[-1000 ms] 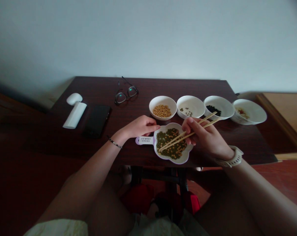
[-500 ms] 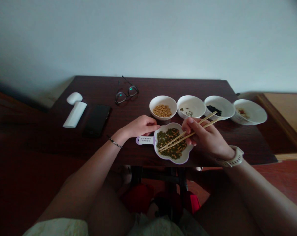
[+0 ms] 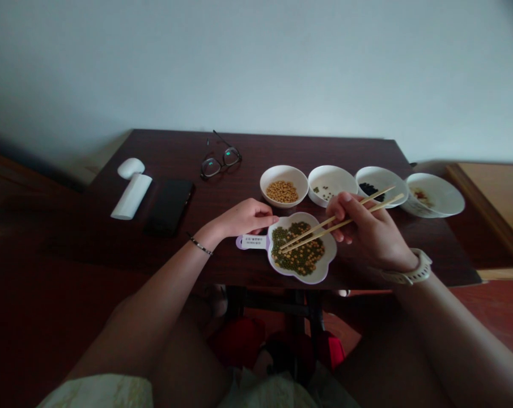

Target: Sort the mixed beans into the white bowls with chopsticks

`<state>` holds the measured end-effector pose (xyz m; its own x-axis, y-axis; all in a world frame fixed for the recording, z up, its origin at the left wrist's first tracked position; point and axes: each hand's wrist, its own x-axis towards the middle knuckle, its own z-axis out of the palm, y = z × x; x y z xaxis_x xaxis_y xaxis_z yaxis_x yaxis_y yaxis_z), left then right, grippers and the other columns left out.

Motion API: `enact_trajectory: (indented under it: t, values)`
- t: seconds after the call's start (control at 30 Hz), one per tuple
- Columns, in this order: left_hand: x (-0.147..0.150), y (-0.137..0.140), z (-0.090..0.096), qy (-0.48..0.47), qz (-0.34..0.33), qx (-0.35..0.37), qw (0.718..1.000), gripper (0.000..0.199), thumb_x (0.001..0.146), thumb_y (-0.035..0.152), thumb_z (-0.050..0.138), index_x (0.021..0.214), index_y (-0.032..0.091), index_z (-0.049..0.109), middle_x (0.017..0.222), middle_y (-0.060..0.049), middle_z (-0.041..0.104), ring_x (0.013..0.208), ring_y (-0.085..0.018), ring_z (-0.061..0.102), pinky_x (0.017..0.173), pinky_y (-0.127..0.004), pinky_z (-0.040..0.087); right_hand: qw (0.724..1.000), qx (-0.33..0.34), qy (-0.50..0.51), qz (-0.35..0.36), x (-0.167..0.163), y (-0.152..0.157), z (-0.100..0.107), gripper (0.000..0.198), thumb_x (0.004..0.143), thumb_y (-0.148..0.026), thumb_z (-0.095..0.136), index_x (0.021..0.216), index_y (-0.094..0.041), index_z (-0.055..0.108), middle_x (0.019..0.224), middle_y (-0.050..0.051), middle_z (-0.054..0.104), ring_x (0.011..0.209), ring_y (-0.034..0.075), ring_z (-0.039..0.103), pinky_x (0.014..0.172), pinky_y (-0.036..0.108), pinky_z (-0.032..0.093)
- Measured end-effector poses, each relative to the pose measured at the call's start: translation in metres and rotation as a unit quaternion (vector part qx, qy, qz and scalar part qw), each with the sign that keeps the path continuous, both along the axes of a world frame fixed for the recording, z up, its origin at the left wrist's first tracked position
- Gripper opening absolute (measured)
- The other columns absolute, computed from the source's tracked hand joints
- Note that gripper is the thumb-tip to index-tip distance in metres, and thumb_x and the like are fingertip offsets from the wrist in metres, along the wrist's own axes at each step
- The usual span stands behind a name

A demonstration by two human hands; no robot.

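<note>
My right hand (image 3: 360, 226) grips a pair of wooden chopsticks (image 3: 310, 238), whose tips reach down among the beans (image 3: 301, 263) in a white, flower-shaped dish (image 3: 330, 249) with a purple edge. Small green beans and larger yellow ones lie mixed in it. My left hand (image 3: 256, 216) is closed at the dish's upper left rim, thumb on the edge, above the labelled handle (image 3: 253, 242). Its lower fingers are partly hidden. Whether a bean sits between the chopstick tips is too small to tell.
Behind the dish stand white bowls in a row: one with yellow beans (image 3: 284, 168), one with a few green beans (image 3: 339, 177), one with black beans (image 3: 388, 177), one with pale and reddish bits (image 3: 445, 198). Glasses (image 3: 220, 164), a black phone-like slab (image 3: 170, 207) and a white device (image 3: 132, 195) lie leftward.
My right hand has shifted right and slightly up, drawing the chopstick tips a little right and up within the dish. My left hand stays at the rim.
</note>
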<state>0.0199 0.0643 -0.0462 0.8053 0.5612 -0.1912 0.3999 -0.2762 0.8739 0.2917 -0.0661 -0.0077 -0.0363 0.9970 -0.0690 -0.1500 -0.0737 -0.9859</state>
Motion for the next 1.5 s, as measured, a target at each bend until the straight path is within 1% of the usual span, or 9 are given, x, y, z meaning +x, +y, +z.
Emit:
enact_trajectory:
  t: [0.17,0.3,0.43,0.67,0.87,1.0,1.2,1.37,1.5]
  values:
    - [0.000,0.000,0.000,0.000,0.001,-0.002,1.000,0.047,0.105,0.055,0.067,0.076,0.017,0.066,0.057,0.002,0.061,0.048,-0.008,0.049,0.050,-0.022,0.034,0.997,-0.017,-0.050,0.048,-0.006,0.000,0.000,0.049,0.110,-0.062,0.063,0.082,-0.022,0.065,0.061,0.000,0.061,0.049,0.012,0.053,0.047,0.025,0.039]
    - [0.000,0.000,0.000,0.000,0.002,-0.003,1.000,0.045,0.105,0.054,0.067,0.078,0.017,0.067,0.058,0.002,0.061,0.049,-0.009,0.050,0.050,-0.022,0.034,0.994,-0.006,-0.081,0.069,-0.010,0.000,-0.006,0.049,0.111,-0.062,0.061,0.085,-0.022,0.064,0.061,0.000,0.063,0.049,0.012,0.055,0.047,0.024,0.042]
    - [0.000,-0.001,0.000,-0.001,0.002,-0.006,1.000,0.044,0.105,0.054,0.067,0.080,0.018,0.068,0.058,0.002,0.061,0.049,-0.009,0.050,0.050,-0.022,0.034,0.995,0.005,-0.083,0.062,-0.012,0.000,-0.007,0.049,0.112,-0.061,0.059,0.084,-0.022,0.063,0.061,0.000,0.064,0.050,0.012,0.055,0.048,0.024,0.042]
    - [0.000,-0.001,0.001,-0.003,0.006,-0.013,1.000,0.044,0.104,0.053,0.068,0.078,0.018,0.067,0.058,0.003,0.060,0.050,-0.009,0.049,0.050,-0.023,0.033,0.996,0.005,-0.076,0.040,-0.010,-0.001,-0.001,0.049,0.113,-0.060,0.059,0.082,-0.022,0.063,0.060,0.000,0.063,0.049,0.011,0.053,0.047,0.023,0.039]
    - [0.001,-0.001,0.002,-0.002,0.002,-0.011,1.000,0.045,0.104,0.054,0.068,0.078,0.017,0.067,0.058,0.002,0.060,0.050,-0.010,0.050,0.050,-0.023,0.034,0.994,-0.006,-0.079,0.070,-0.013,-0.002,-0.005,0.050,0.111,-0.063,0.061,0.084,-0.021,0.064,0.061,0.000,0.064,0.049,0.012,0.054,0.047,0.024,0.041]
    - [0.001,-0.001,0.002,-0.006,0.003,-0.009,1.000,0.046,0.104,0.055,0.068,0.077,0.017,0.067,0.059,0.002,0.060,0.051,-0.010,0.050,0.050,-0.023,0.033,0.995,-0.004,-0.080,0.057,-0.015,-0.004,-0.004,0.051,0.109,-0.065,0.063,0.083,-0.022,0.064,0.061,0.000,0.064,0.050,0.013,0.055,0.048,0.025,0.042]
    - [0.000,0.000,0.000,-0.003,0.002,-0.008,1.000,0.046,0.104,0.055,0.067,0.077,0.018,0.067,0.057,0.002,0.060,0.049,-0.010,0.050,0.050,-0.023,0.034,0.996,-0.001,-0.079,0.038,-0.011,-0.004,0.001,0.051,0.108,-0.065,0.064,0.082,-0.022,0.065,0.059,0.000,0.063,0.048,0.012,0.053,0.046,0.025,0.040]
    - [0.000,0.001,0.000,-0.003,-0.006,-0.005,1.000,0.046,0.105,0.054,0.066,0.077,0.018,0.067,0.057,0.002,0.061,0.048,-0.009,0.049,0.050,-0.022,0.034,0.995,-0.020,-0.085,0.054,-0.009,-0.003,-0.004,0.050,0.110,-0.063,0.062,0.083,-0.021,0.065,0.059,0.000,0.063,0.048,0.012,0.054,0.045,0.023,0.040]
    - [-0.001,0.001,0.002,-0.001,-0.007,-0.008,1.000,0.045,0.105,0.053,0.066,0.078,0.018,0.067,0.057,0.002,0.061,0.048,-0.009,0.049,0.050,-0.022,0.034,0.995,-0.013,-0.089,0.051,-0.011,-0.003,-0.005,0.051,0.110,-0.064,0.062,0.081,-0.022,0.064,0.060,0.000,0.063,0.048,0.012,0.053,0.046,0.024,0.040]
